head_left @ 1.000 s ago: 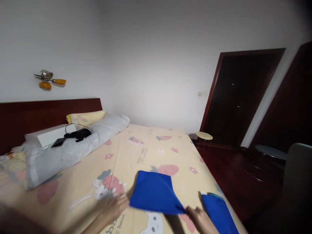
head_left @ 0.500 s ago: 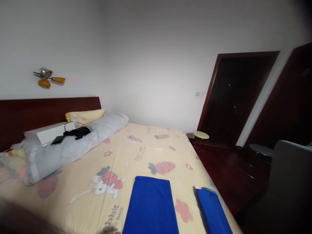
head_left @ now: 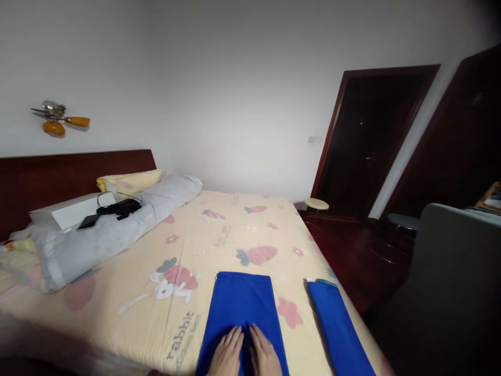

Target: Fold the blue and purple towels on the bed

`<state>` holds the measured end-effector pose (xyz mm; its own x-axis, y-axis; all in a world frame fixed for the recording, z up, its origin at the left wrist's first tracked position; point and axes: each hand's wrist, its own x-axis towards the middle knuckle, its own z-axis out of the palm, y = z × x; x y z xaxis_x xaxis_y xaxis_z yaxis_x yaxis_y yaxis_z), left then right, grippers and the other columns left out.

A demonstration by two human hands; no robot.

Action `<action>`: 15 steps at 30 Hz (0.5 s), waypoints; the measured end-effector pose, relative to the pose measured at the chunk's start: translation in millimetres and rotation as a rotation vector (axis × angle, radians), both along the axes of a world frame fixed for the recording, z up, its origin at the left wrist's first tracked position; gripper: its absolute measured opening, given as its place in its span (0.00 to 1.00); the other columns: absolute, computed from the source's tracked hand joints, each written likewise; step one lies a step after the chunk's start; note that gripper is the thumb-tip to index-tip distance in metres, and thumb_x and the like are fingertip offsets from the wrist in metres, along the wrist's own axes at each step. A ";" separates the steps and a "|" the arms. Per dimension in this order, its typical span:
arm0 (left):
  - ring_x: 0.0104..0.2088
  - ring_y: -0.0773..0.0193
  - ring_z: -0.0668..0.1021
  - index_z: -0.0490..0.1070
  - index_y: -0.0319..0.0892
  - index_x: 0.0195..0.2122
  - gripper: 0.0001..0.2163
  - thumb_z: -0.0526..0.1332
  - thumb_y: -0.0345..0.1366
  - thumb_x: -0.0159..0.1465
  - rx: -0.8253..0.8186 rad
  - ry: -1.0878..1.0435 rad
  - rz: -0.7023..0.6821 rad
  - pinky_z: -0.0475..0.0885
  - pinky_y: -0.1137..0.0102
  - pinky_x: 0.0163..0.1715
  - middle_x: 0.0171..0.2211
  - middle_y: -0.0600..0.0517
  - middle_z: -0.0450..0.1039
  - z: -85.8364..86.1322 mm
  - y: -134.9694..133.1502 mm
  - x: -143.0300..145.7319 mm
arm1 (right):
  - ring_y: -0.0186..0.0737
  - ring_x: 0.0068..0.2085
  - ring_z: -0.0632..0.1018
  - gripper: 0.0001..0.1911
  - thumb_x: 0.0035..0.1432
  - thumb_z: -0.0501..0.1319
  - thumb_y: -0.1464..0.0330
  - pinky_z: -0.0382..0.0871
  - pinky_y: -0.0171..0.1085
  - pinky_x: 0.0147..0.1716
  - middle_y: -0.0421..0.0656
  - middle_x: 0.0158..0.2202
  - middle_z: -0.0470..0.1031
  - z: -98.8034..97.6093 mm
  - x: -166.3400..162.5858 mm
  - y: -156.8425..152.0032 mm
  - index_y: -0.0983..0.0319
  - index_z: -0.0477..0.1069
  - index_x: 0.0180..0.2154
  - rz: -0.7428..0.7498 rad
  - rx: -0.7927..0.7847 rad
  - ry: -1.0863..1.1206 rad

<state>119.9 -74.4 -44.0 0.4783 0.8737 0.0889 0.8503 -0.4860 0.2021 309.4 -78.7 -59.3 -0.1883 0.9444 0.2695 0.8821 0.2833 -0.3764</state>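
Note:
A folded blue cloth [head_left: 243,295] lies flat on the bed, its near end running out of view at the bottom. On its lower part rest both hands, side by side with a narrow gap between them. My left hand [head_left: 227,351] lies palm down, fingers stretched forward. My right hand [head_left: 263,351] is also palm down with its fingers extended. To the right, near the bed's edge, is a second folded blue cloth [head_left: 340,329], narrower, with a bit of green trim at its far end; neither hand touches it.
The bed [head_left: 148,334] has a cream printed sheet. At the left, a rolled grey quilt [head_left: 117,237] carries a white box [head_left: 64,211], a phone [head_left: 88,222] and a black item [head_left: 119,208]. A round stool [head_left: 316,203] and a grey chair back [head_left: 450,261] stand to the right.
Both hands have come in from the bottom and now lie on the middle blue cloth. The head view has tilted slightly down and turned a little right.

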 end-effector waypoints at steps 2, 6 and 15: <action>0.65 0.57 0.63 0.52 0.51 0.67 0.28 0.48 0.32 0.65 0.014 -0.040 0.130 0.64 0.58 0.62 0.67 0.54 0.57 -10.4 -0.3 24.7 | 0.44 0.63 0.67 0.25 0.65 0.48 0.62 0.69 0.43 0.58 0.40 0.65 0.61 -11.7 -26.7 4.0 0.50 0.57 0.63 -0.011 -0.014 0.024; 0.65 0.54 0.63 0.50 0.49 0.67 0.26 0.48 0.37 0.66 0.037 -0.035 0.247 0.62 0.53 0.63 0.67 0.52 0.54 -37.8 -4.0 17.6 | 0.49 0.63 0.65 0.26 0.64 0.48 0.55 0.67 0.51 0.60 0.42 0.64 0.60 -31.8 -29.9 1.2 0.51 0.58 0.62 -0.002 -0.077 -0.013; 0.65 0.55 0.63 0.39 0.57 0.66 0.27 0.48 0.41 0.67 0.085 0.025 0.296 0.61 0.56 0.63 0.67 0.60 0.50 -40.9 -15.2 -79.6 | 0.54 0.65 0.61 0.35 0.58 0.47 0.43 0.60 0.59 0.62 0.40 0.66 0.55 -29.4 37.0 -21.3 0.50 0.55 0.63 -0.180 -0.131 -0.047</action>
<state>40.3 -89.6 -84.8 0.2067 0.9653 0.1595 0.9617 -0.2305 0.1485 346.4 -100.0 -88.7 -0.0234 0.9902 0.1377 0.9313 0.0717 -0.3572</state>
